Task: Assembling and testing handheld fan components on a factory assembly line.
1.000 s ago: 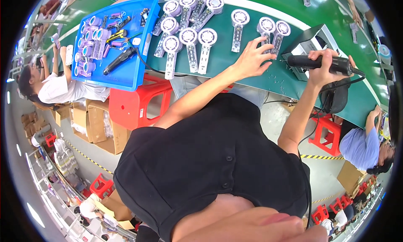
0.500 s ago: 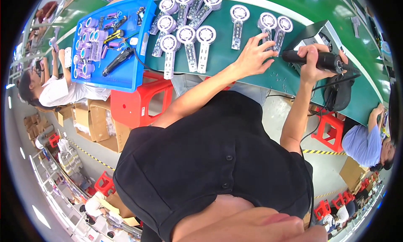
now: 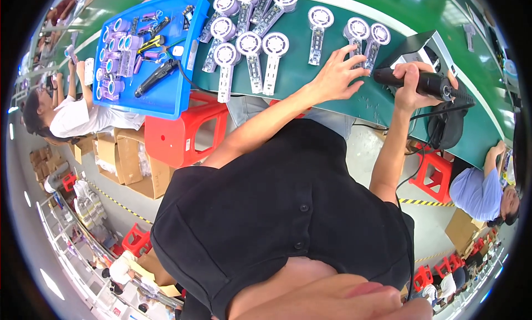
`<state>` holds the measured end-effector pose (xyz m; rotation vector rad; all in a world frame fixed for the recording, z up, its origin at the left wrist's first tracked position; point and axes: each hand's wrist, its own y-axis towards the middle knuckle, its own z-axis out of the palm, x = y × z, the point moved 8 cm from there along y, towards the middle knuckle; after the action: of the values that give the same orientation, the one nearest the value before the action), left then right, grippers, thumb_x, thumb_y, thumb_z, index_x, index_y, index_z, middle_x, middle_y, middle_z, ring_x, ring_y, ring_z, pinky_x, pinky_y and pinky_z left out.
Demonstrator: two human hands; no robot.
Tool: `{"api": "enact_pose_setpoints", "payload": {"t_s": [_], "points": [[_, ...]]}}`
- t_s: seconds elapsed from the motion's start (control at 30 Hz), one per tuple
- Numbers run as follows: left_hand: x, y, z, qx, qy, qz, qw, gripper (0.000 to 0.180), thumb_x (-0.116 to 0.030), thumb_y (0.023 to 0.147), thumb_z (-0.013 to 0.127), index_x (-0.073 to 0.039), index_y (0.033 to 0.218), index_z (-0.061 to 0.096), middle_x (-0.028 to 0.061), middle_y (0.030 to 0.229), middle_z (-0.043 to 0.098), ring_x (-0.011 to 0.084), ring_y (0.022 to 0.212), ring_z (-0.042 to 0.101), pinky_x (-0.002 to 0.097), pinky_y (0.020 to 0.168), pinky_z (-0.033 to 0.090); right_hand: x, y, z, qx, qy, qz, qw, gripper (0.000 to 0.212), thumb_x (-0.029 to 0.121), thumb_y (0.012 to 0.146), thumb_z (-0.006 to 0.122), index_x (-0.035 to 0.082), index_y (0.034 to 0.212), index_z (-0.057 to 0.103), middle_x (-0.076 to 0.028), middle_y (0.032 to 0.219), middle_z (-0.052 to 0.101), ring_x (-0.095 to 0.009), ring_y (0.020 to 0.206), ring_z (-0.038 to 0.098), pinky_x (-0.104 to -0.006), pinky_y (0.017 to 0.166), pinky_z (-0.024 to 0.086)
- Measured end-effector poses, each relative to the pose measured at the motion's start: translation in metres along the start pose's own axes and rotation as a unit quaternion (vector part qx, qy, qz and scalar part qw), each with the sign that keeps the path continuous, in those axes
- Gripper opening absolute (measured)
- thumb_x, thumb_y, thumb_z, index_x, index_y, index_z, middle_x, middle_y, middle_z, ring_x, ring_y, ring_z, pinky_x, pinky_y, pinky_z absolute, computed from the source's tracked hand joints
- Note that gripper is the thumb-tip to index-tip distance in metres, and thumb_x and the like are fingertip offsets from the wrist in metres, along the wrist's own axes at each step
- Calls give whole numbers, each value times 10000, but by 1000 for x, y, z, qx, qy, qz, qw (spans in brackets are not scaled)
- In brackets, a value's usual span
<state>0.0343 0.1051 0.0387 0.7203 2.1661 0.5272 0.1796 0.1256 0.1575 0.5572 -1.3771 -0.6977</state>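
My right hand (image 3: 409, 90) is wrapped around a black electric screwdriver (image 3: 429, 82), held nearly level, its narrower end toward the handheld fans. My left hand (image 3: 337, 79) has its fingers stretched out and apart, with fingertips at the clear handle of a purple-rimmed handheld fan (image 3: 356, 30). Another handheld fan (image 3: 379, 35) lies right beside that one, its handle end near the left fingertips. A third fan (image 3: 320, 19) lies alone a little to the left. Circuit parts show inside the handles.
Several more fans (image 3: 249, 45) lie grouped on the green table (image 3: 299, 81). At left a blue bin (image 3: 185, 92) holds purple parts, tools and a black corded tool (image 3: 156, 79). A dark box with a white edge (image 3: 424, 45) stands behind the screwdriver. Red stools (image 3: 172, 137) and co-workers sit nearby.
Both hands keep almost the same pose, and the screwdriver stays by the fans. The view has shifted slightly; no fan has clearly moved on the table.
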Motion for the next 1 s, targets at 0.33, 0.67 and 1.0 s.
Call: {"api": "enact_pose_setpoints", "payload": {"t_s": [0.33, 0.67, 1.0], "points": [[1, -1, -4, 9, 0, -20, 1000, 538, -205, 746, 794, -190, 1267, 660, 94, 1436, 491, 429, 1352, 367, 540, 1065, 414, 56, 60, -63, -92, -192, -49, 976, 626, -114, 829, 701, 77, 1240, 270, -180, 710, 643, -199, 490, 605, -358, 541, 587], [7, -2, -3, 10, -7, -39, 999, 534, -221, 739, 801, -197, 1258, 680, 76, 1461, 484, 435, 1354, 357, 541, 1077, 413, 28, 67, -67, -100, -150, 26, 983, 647, -18, 847, 765, 75, 1291, 304, -160, 736, 644, -194, 492, 603, -356, 489, 553], [10, -3, -3, 5, -19, -44, 999, 512, -221, 737, 797, -216, 1240, 696, 67, 1457, 488, 425, 1350, 358, 542, 1066, 418, 11, 46, -59, -84, 6, 92, 992, 618, -67, 892, 664, 110, 1348, 286, -175, 773, 602, -237, 478, 569, -414, 461, 526]]}}
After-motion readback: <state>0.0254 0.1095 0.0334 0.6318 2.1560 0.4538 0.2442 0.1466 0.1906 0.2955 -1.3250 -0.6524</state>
